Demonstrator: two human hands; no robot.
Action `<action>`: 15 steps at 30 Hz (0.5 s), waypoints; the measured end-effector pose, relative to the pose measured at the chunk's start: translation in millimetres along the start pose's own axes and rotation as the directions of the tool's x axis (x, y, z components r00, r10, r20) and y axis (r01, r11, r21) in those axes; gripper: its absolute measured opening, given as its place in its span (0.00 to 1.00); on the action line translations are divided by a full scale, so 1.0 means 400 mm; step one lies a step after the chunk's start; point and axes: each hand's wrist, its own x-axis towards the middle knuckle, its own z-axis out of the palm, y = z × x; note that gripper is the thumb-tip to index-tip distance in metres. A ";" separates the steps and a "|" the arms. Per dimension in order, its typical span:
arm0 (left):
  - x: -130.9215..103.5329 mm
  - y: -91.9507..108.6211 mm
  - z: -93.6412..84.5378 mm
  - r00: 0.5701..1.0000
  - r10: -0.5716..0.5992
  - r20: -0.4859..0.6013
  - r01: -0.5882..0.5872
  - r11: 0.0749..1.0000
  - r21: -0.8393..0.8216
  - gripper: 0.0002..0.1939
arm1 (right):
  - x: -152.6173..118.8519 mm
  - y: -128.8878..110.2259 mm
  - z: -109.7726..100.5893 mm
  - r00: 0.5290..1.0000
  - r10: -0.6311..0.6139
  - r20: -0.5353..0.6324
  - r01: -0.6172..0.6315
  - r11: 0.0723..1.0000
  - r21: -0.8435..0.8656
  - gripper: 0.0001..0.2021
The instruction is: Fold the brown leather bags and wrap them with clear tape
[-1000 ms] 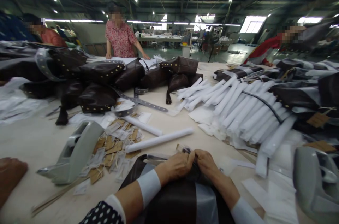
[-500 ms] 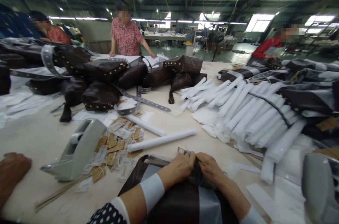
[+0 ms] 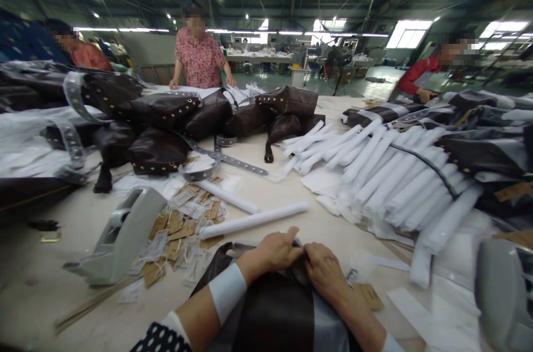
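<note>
To the R of the L-side tape dispenser (image 3: 120, 244), I'm handling the top edge of a dark bag (image 3: 275, 313), L hand (image 3: 275, 255) resting thumb-up, R hand (image 3: 325, 268) facing it; can't tell if either's clamping. Next move's prob. calling for steady fingertips.

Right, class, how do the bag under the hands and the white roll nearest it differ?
The bag is dark brown with a greyish strip; the roll is white. The bag is broad; the roll is slim. The left hand and right hand touch the bag; neither touches the roll.
</note>
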 end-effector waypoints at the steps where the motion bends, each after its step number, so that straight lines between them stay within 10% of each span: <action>1: 0.000 -0.015 -0.012 0.997 -0.069 -0.032 0.069 0.998 -0.004 0.19 | 0.000 0.002 0.002 1.000 -0.005 -0.010 0.005 1.000 -0.007 0.10; 5: 0.014 -0.062 -0.036 0.964 -0.238 -0.119 0.234 0.971 -0.044 0.22 | -0.002 0.007 0.006 0.999 -0.027 -0.036 0.027 0.999 -0.027 0.10; 15: 0.069 -0.090 -0.024 0.998 -0.024 -0.052 0.017 0.990 -0.142 0.14 | -0.005 0.007 0.010 0.994 -0.068 -0.091 0.062 0.996 -0.067 0.09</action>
